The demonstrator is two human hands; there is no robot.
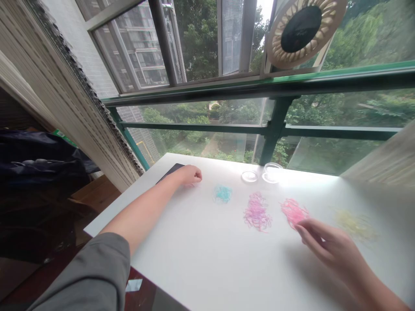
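Our right hand (330,245) touches thin, pink, plastic-looking strands (292,211); tangling could drag neighbours loose. Our left hand (189,175) curls; we cannot tell what either grip holds.

White table (207,259) below a green-railed window (201,52), daylight entering, with a striped curtain (74,86) at left.

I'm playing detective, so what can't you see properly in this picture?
Head view:
- Left hand: curled, hiding whether its fingers grip anything.
- Dark flat thing: partly behind the left arm.
- Yellow strands: too blurred to count.
- Right arm: elbow cut off by the picture's edge.
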